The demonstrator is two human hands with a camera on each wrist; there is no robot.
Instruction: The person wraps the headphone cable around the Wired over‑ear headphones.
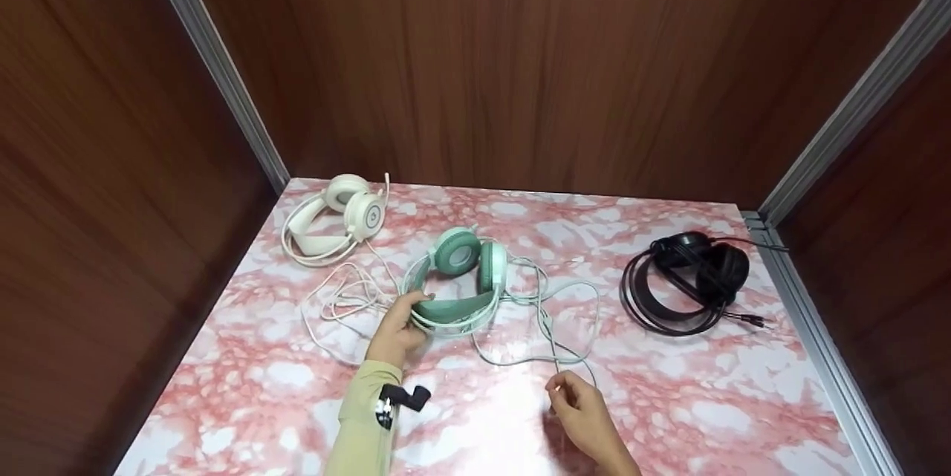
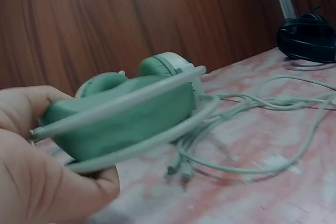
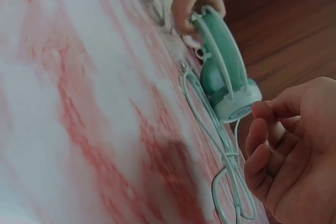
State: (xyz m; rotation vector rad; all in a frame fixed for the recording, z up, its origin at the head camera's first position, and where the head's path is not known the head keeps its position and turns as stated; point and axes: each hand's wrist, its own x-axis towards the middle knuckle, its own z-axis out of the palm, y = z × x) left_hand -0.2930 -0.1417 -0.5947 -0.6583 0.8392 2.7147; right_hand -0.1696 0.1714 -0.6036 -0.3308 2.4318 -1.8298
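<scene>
Right now, the left hand (image 1: 400,329) grips the green headset (image 1: 455,309) by its headband, fingers and thumb clamped round the padded strip and the thin pale hoops beside it. That headset is near the middle of the desk (image 1: 698,416), its two round earcups side by side and pointing away from the person. Its pale green cable (image 1: 505,363) spreads in loose loops to the right, and the left wrist view shows two plug ends (image 2: 186,172) near the hoops.

The right hand (image 1: 585,411) is near the front of the desk, beside the cable, with its fingers bent and the tips close to the thumb. One strand runs up to those fingertips in the head view, but I cannot tell whether they pinch it or are merely beside it.

At the back left of the desk lies a white headset (image 1: 364,216), its white cable (image 1: 304,313) tangled between it and the left forearm. Over to the right is a black headset (image 1: 721,272) with its plug (image 1: 754,320) near one earcup. The desk top is patterned in pink and white, and brown wood-grain panels (image 1: 475,67) stand around it, with metal strips (image 1: 862,82) at the corners.
</scene>
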